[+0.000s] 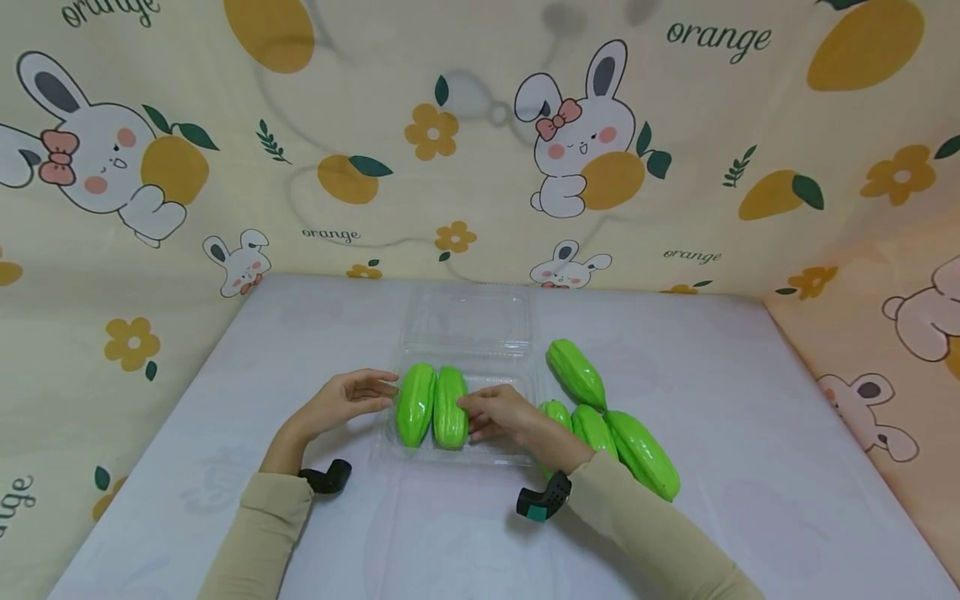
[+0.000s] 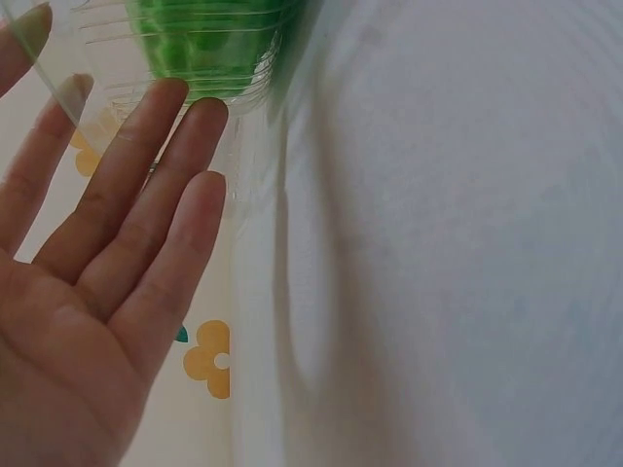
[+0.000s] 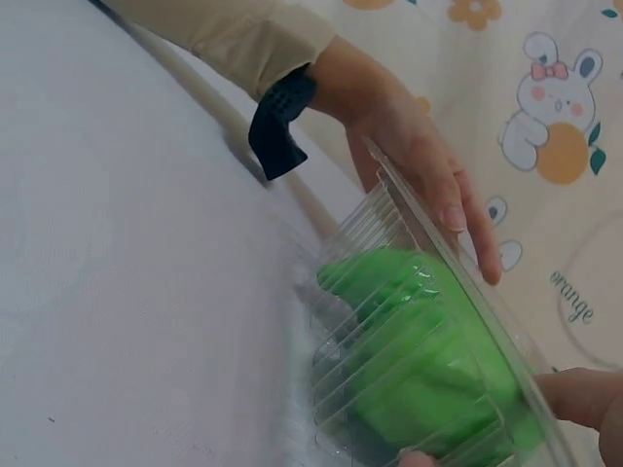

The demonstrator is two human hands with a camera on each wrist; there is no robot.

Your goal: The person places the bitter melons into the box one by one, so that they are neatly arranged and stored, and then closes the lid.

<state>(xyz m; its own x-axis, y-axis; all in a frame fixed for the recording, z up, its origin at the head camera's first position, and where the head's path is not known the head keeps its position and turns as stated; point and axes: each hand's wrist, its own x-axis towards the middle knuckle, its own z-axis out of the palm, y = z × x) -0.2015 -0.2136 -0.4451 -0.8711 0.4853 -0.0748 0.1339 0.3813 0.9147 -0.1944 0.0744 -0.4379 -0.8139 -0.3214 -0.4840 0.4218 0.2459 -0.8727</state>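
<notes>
Two glossy, ribbed green gourds, the left gourd (image 1: 416, 406) and the right gourd (image 1: 451, 408), lie side by side in a clear plastic box (image 1: 495, 455) whose lid (image 1: 468, 321) is folded back. My left hand (image 1: 348, 398) is at the box's left side. In the left wrist view its fingers (image 2: 136, 224) are nearly straight and hold nothing, their tips close to the clear wall. With curled fingers, my right hand (image 1: 504, 414) pinches the right gourd at its right side. The right wrist view shows a fingertip (image 3: 584, 397) on a green gourd (image 3: 428, 360) above the rim.
Right of the box several more green gourds lie on the white tabletop (image 1: 300, 333), among them an upper gourd (image 1: 576, 372) and a lower gourd (image 1: 643, 454). My right forearm (image 1: 645, 525) partly covers this group. A patterned cloth (image 1: 480, 192) hangs behind the table.
</notes>
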